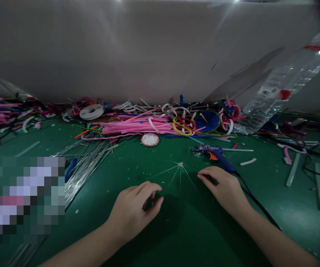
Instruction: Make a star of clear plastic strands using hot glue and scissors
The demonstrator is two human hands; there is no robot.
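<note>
My left hand point(136, 209) rests on the green mat point(176, 230) with fingers curled and thumb close to the fingertips; whether it pinches a thin strand I cannot make out. My right hand point(222, 187) lies palm down, fingers bent together, just right of a small fan of clear thin strands point(180, 171) joined at a whitish blob. A blue glue gun point(217, 155) with an orange trigger lies just beyond my right hand, its black cord point(257, 204) running under the wrist.
A bundle of clear thin rods point(84, 167) lies at the left. Pink straws point(137, 126), coloured rings point(185, 126), a white tape roll point(91, 111) and a round lid point(150, 139) crowd the back. A clear plastic bottle point(285, 85) leans at right by a grey wall.
</note>
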